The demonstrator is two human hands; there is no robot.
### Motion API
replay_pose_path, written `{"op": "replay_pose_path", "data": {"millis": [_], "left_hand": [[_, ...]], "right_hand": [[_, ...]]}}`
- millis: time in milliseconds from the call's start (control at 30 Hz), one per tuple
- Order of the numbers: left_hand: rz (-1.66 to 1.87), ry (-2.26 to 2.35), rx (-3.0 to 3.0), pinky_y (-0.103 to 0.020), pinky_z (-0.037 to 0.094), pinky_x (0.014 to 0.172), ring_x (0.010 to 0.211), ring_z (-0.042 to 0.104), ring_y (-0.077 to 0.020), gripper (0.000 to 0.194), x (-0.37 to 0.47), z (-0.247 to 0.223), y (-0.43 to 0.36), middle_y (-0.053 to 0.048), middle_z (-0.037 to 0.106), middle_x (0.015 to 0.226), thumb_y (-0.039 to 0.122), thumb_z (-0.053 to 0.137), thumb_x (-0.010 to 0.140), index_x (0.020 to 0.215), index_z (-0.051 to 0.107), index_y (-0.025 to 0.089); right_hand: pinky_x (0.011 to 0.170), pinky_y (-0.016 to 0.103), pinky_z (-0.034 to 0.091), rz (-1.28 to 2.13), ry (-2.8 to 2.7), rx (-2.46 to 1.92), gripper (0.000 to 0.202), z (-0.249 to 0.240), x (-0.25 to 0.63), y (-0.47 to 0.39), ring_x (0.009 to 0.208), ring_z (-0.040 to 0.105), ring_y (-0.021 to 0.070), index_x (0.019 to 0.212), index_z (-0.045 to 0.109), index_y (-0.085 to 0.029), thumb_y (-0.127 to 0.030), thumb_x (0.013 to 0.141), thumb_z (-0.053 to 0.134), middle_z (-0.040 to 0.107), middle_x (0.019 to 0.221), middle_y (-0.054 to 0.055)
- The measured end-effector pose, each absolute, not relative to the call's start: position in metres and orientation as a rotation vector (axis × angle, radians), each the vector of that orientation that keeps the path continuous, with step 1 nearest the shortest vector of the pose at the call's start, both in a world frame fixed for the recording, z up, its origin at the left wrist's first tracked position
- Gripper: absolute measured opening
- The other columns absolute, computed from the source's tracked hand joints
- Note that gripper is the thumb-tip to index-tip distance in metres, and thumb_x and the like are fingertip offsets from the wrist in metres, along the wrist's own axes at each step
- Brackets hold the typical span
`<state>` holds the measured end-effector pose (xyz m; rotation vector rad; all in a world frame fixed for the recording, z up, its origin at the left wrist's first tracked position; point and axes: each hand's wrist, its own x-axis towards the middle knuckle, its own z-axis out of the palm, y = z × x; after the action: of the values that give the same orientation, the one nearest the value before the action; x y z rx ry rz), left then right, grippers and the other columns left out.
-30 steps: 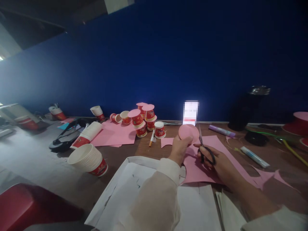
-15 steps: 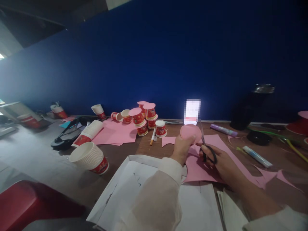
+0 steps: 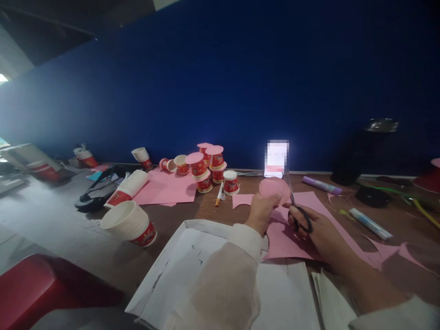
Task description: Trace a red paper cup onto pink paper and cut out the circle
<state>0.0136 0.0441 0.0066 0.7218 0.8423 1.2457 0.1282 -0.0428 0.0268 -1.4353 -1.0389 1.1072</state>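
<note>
My left hand [image 3: 260,211] pinches a round pink paper disc [image 3: 274,189] near its lower edge. Black-handled scissors [image 3: 303,220] are gripped in my right hand [image 3: 314,228], fingers through the loops. Their blades point up along the disc's right edge; whether they touch it I cannot tell. Beneath both hands lies a cut pink sheet [image 3: 292,245] with curved edges. To the left, several red paper cups [image 3: 198,170] are stacked with pink discs between and on top of them. A single red cup [image 3: 231,184] stands upside down beside the stacks.
A glowing phone [image 3: 276,158] leans against the blue partition [image 3: 220,82]. Nested cups [image 3: 127,223], headphones [image 3: 90,201] and pink sheets [image 3: 172,185] lie left. A white box lid [image 3: 178,266] sits in front. Glue sticks [image 3: 370,223], paper scraps [image 3: 381,254] and a dark bottle [image 3: 364,149] are right.
The whole view has shifted slightly, with things appearing a little further right. Both hands keep their hold on the disc and the scissors, nearly unmoved relative to each other.
</note>
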Motion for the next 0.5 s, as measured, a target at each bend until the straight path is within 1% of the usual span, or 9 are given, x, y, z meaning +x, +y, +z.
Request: {"op": "replay_pose_path", "data": {"millis": [133, 300, 400, 500], "left_hand": [[1.262, 0.782, 0.788, -0.030, 0.053, 0.073, 0.073, 0.064, -0.0166, 0.035, 0.014, 0.003, 0.045, -0.006, 0.072, 0.083, 0.029, 0.086, 0.061, 0.089, 0.075, 0.012], [1.242, 0.792, 0.760, -0.032, 0.055, 0.075, 0.076, 0.065, -0.0180, 0.039, 0.014, 0.002, 0.045, -0.008, 0.072, 0.085, 0.031, 0.089, 0.059, 0.090, 0.074, 0.013], [1.234, 0.791, 0.730, -0.035, 0.057, 0.078, 0.077, 0.067, -0.0197, 0.042, 0.013, 0.004, 0.045, -0.009, 0.073, 0.086, 0.033, 0.092, 0.057, 0.090, 0.074, 0.013], [1.244, 0.782, 0.711, -0.035, 0.057, 0.078, 0.077, 0.068, -0.0196, 0.039, 0.012, 0.005, 0.044, -0.009, 0.073, 0.087, 0.031, 0.091, 0.059, 0.089, 0.075, 0.013]], "right_hand": [[0.047, 0.025, 0.034, 1.088, -1.074, -1.450, 0.055, 0.026, 0.130, -0.042, 0.051, 0.041, 0.0089, 0.087, 0.071, -0.020, -0.074, 0.078, 0.073, 0.060, 0.069, -0.001], [0.047, 0.027, 0.040, 1.064, -1.095, -1.484, 0.051, 0.035, 0.129, -0.044, 0.053, 0.046, 0.0121, 0.074, 0.070, -0.021, -0.071, 0.070, 0.079, 0.060, 0.065, 0.001], [0.049, 0.028, 0.043, 1.025, -1.105, -1.513, 0.052, 0.039, 0.128, -0.045, 0.053, 0.046, 0.0124, 0.072, 0.072, -0.021, -0.073, 0.069, 0.077, 0.062, 0.065, 0.002], [0.050, 0.029, 0.044, 0.975, -1.139, -1.545, 0.054, 0.040, 0.128, -0.045, 0.056, 0.048, 0.0136, 0.072, 0.073, -0.021, -0.074, 0.069, 0.077, 0.062, 0.065, 0.003]]}}
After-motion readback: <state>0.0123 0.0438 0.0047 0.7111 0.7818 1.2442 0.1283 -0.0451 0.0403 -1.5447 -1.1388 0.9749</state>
